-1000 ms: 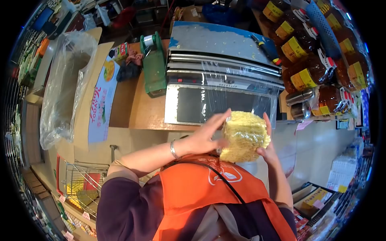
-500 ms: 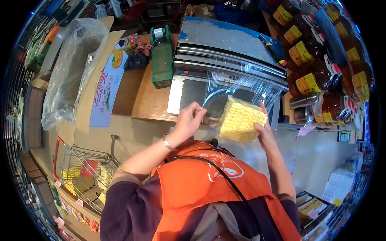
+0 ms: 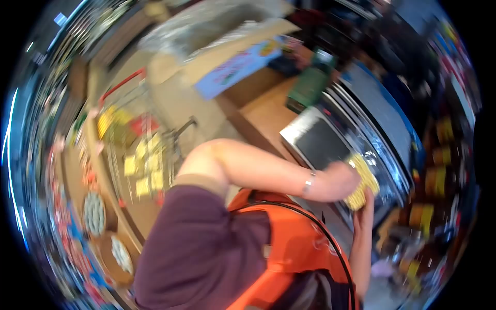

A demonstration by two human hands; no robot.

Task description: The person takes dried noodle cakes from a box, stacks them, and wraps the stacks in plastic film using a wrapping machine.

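A block of yellow noodles (image 3: 366, 182) in clear film is held in front of my body, over the near edge of the wrapping machine (image 3: 321, 143). My right hand (image 3: 366, 211) grips the block from below on its right side. Against its left side lies my left hand (image 3: 340, 181), its fingers blurred and curled, so what they hold cannot be made out. Shiny film (image 3: 385, 168) spreads over the machine behind the block.
A green tape dispenser (image 3: 308, 87) stands on the wooden table (image 3: 268, 111), beside an open carton (image 3: 240, 70). On the left is a shopping cart (image 3: 122, 85) with yellow packs (image 3: 153, 161). Large bottles (image 3: 434, 181) line the right side.
The view has swung left and tilted, bringing the cart further in. My left hand, earlier apart from the block at the film, is now against the block's left side.
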